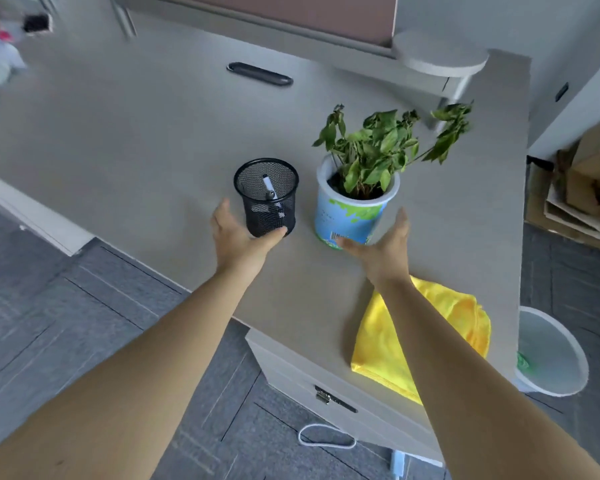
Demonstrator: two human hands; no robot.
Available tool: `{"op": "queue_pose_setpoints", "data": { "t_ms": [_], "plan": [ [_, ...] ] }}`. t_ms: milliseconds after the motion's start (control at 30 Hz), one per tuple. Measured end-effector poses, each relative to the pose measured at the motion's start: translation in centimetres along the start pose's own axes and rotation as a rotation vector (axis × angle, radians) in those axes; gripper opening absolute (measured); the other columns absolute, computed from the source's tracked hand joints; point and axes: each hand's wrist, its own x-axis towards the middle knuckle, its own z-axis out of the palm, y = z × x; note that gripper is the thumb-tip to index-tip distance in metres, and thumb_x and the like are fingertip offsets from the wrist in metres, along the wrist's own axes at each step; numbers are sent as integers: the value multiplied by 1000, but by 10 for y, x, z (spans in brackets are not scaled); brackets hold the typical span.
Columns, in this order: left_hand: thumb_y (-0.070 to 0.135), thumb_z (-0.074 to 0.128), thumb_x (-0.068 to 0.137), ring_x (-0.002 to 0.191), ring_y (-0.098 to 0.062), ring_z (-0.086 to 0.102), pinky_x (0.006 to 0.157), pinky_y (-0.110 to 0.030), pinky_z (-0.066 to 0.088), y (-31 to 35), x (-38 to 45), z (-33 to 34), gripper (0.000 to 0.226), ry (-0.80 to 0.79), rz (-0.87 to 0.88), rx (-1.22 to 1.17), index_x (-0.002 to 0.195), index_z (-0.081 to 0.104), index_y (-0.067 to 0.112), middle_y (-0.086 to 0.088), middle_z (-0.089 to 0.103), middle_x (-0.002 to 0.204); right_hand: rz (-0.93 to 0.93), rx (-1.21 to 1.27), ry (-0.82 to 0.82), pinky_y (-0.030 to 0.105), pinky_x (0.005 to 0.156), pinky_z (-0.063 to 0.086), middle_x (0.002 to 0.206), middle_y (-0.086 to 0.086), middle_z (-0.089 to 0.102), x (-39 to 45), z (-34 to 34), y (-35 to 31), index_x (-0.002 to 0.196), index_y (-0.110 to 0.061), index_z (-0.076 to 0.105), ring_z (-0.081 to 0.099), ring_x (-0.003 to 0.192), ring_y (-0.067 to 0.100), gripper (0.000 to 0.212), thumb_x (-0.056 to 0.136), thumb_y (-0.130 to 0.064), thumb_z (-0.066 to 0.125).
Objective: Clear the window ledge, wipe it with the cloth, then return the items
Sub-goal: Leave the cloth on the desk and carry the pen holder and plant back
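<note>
One yellow cloth point(426, 327) lies nearest on the desk point(136, 140), under the right forearm. Beyond, the left grip point(238, 237), open, brackets the one mesh pen cup point(267, 199), thumb touching its base; the right grip point(381, 251), open, flanks the one potted plant point(350, 216). Lifted one-handed, the top-heavy plant may tip and spill soil.

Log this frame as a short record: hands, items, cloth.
left hand: open, fingers straight, around the mesh pen holder base, not closed
right hand: open, at the plant pot base
mesh pen holder: upright, pen inside
plant pot: upright, right of the mesh pen holder, apart
yellow cloth: on the grey surface, near edge, partly under right forearm
</note>
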Motion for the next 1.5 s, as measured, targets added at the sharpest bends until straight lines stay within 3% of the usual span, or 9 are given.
{"op": "queue_pose_setpoints", "data": {
  "t_ms": [133,200,267,500,667,800,1133,1433,1500],
  "plan": [
    [15,83,55,136,-17,31,113,-30,27,-6,36,4,111,-120,-53,-132,140,12,9,-7,26,150,-143,94,28,5,92,35,126,-8,39,27,11,0,139,-13,21,39,122,11,105,56,-1,84],
    [9,83,49,106,-2,53,91,-18,46,-9,47,9,95,-145,-11,-184,126,28,9,6,50,120,-177,117,38,4,90,39,124,-7,40,34,16,3,138,-11,23,41,117,8,105,54,0,85],
    [-2,81,52,90,5,53,75,-8,47,-10,52,14,86,-155,40,-221,122,33,9,11,51,103,-176,141,36,6,91,41,127,-3,43,38,20,6,138,-10,23,44,115,8,103,56,-1,85],
    [26,83,36,110,-26,60,99,-50,46,-20,67,20,94,-149,119,-218,118,45,4,-15,61,120,-143,142,90,22,94,42,120,-3,45,46,28,12,131,-3,29,47,109,10,91,59,-8,84],
    [28,84,38,112,-25,59,100,-50,46,-25,78,21,92,-149,170,-185,118,47,4,-14,61,120,-216,189,23,38,112,37,147,5,35,55,35,12,145,-12,13,38,135,19,126,44,-30,86],
    [25,84,41,113,-27,58,101,-51,45,-30,84,23,90,-180,215,-199,120,46,2,-17,60,122,-245,229,33,23,101,46,137,2,49,63,38,14,140,-14,27,51,122,13,106,51,-15,83],
    [31,84,41,108,-27,61,97,-51,48,-23,84,20,87,-146,217,-183,114,49,1,-16,63,117,-173,130,163,19,82,49,107,-4,51,58,40,7,109,-14,36,53,101,14,73,55,-13,86],
    [38,83,37,106,-23,63,96,-48,49,36,23,37,88,-254,270,-127,113,51,7,-10,66,114,-208,177,331,22,80,50,99,-7,51,2,-52,-15,101,-20,34,56,93,12,73,45,-25,81],
    [40,81,34,104,-23,63,95,-45,50,58,-7,52,90,-311,296,-126,111,50,6,-8,66,112,-199,160,393,11,76,48,99,-8,50,-22,-88,-14,104,-17,35,55,89,6,75,47,-22,84]
  ]
}}
